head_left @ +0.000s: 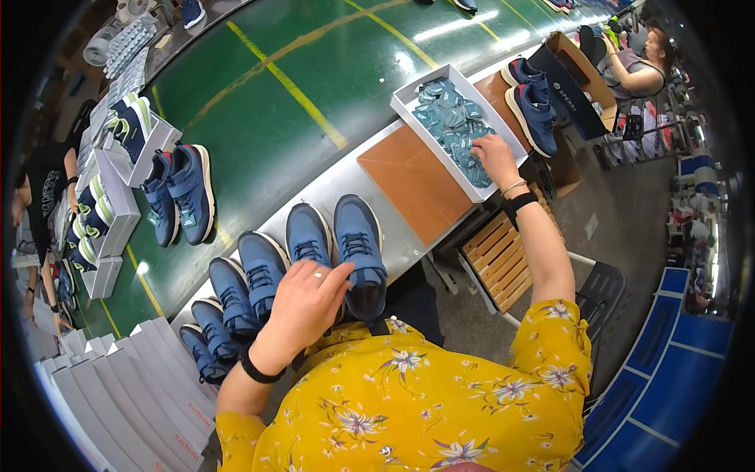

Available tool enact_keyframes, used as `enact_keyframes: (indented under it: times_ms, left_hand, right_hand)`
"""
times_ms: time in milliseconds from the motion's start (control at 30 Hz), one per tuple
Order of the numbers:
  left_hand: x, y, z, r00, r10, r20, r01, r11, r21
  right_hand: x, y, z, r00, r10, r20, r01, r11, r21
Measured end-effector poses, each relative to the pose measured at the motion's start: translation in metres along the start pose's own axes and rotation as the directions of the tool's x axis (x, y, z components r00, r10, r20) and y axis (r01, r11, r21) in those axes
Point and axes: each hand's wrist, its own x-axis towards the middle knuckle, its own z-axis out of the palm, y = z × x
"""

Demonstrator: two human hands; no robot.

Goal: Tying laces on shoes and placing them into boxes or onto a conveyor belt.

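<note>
Along the near table edge stands a row of several blue sneakers [308, 232] with straps and pale soles. My left hand [307, 303] is over the right end of this row, its fingers curled down on a sneaker and its thumb beside the strap of the end sneaker [358, 240]. Its fingertips are partly hidden. At the right, my right hand [495, 161] reaches into a white box [403, 102] of small blue-grey tags [448, 110]. Its fingers are bent together at a tag on the pile.
A brown board [413, 185] lies beside the tag box. Two pairs of blue sneakers stand apart, one pair [189, 193] on the green conveyor [259, 118]. Stacked white boxes [118, 393] fill the lower left. A slatted wooden rack [503, 259] stands at right. Other people work at both sides.
</note>
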Motion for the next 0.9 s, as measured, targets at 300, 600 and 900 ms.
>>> enact_keyframes:
  times_ms: [300, 600, 900]
  left_hand:
    - [0.041, -0.024, -0.007, 0.996, -0.009, 0.092, 0.004, 0.999, 0.053]
    - [0.057, -0.045, 0.002, 0.988, -0.088, 0.126, 0.091, 0.996, -0.015]
    - [0.082, -0.026, 0.046, 0.984, -0.067, -0.165, 0.026, 0.97, -0.241]
  right_hand:
    - [0.001, 0.018, 0.004, 0.993, -0.116, 0.008, 0.116, 0.992, -0.053]
    - [0.006, 0.013, -0.004, 0.977, -0.113, -0.179, 0.097, 0.991, -0.095]
    - [-0.038, -0.203, -0.047, 0.812, -0.484, -0.326, 0.566, 0.789, 0.24]
